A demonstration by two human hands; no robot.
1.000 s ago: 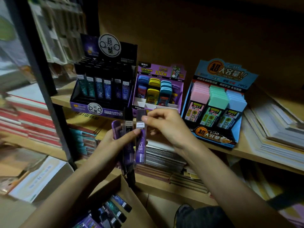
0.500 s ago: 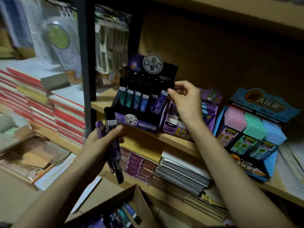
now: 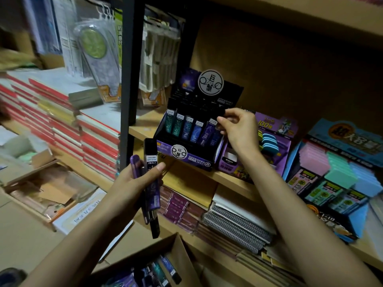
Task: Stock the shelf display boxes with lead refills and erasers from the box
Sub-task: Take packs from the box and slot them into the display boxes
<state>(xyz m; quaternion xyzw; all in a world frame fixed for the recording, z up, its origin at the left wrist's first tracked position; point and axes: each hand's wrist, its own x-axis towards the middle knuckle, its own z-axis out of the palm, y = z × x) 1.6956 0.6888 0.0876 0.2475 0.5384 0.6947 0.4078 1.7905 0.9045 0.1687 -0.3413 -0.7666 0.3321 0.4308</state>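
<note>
A black and purple lead refill display box stands on the wooden shelf, its rows filled with upright refill tubes. My right hand pinches the black top of a purple refill tube at the right end of the front row. My left hand grips a small bundle of lead refill tubes below and in front of the shelf. A brown cardboard box with more refills sits at the bottom. Two eraser display boxes, a purple eraser box and a blue eraser box, stand to the right.
A black upright post stands left of the display box. Packaged stationery hangs behind it. Stacks of red-edged notebooks fill the left shelf. Spiral notebooks lie on the lower shelf under my right arm.
My right hand carried one refill tube from the bundle up to the display box and now holds it in the front row's right end. The view shifted left.
</note>
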